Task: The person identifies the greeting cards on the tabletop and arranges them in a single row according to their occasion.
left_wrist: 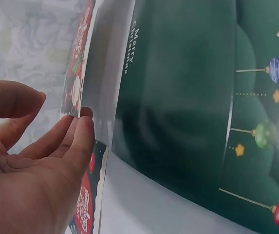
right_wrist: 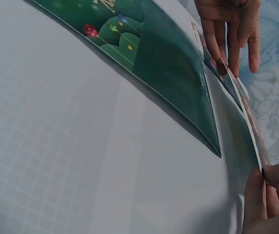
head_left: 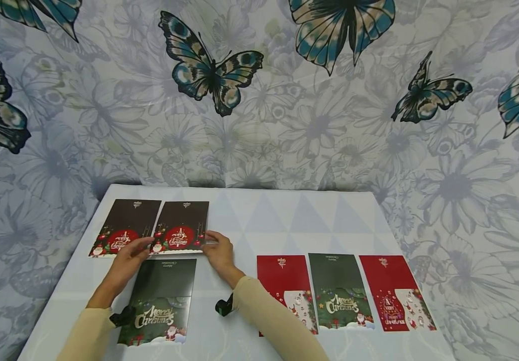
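A black Christmas card (head_left: pixel 184 216) lies at the back left of the table, its near edge slightly raised. My right hand (head_left: pixel 219 254) pinches its near right corner between thumb and finger, as the right wrist view shows. At the other near corner, the fingertips of my left hand (left_wrist: pixel 42 165) touch the card from below, the thumb standing apart. Left of it is a second black card (head_left: pixel 135 214), partly behind my left hand. A green Merry Christmas card (head_left: pixel 169 278) lies just in front, between my forearms.
On the right side lie a red card (head_left: pixel 282 273), partly covered by my right sleeve, a green card (head_left: pixel 336 273) and another red card (head_left: pixel 383 273). The white patterned table (head_left: pixel 286 215) ends at a butterfly-print cloth (head_left: pixel 259 145) behind it.
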The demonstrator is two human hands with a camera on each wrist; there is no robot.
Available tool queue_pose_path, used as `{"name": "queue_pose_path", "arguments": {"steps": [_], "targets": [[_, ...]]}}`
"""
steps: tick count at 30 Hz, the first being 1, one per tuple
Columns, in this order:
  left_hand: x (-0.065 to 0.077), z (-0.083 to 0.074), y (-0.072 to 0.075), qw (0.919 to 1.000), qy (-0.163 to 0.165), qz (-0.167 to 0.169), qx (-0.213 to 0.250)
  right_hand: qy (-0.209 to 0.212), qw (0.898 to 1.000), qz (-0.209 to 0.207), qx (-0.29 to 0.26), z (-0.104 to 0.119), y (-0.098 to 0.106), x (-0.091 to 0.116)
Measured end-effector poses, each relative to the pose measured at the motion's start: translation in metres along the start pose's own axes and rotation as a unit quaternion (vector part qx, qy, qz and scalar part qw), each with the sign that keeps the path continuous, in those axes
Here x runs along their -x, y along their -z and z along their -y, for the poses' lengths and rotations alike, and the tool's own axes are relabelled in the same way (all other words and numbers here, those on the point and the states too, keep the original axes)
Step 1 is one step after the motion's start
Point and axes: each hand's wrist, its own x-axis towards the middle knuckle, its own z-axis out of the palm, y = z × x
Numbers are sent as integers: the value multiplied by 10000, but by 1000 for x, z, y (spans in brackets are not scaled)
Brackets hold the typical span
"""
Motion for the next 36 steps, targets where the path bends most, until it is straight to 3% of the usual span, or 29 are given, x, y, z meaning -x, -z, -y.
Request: {"name": "queue_pose_path", "arguments": {"steps": [7,21,28,36], "targets": [[0,1,1,9998,66,152,-60,-52,9999,-105,-10,-2,-3,0],[0,2,-3,9987,340,305,-241,-305,9989,297,-188,0,2,1],[-1,2,-3,9982,435,213,-359,-512,9971,337,-462,0,2,2],[-2,0,-7,9970,650,136,-404,-424,9969,339,-571,-2,0,3]]}}
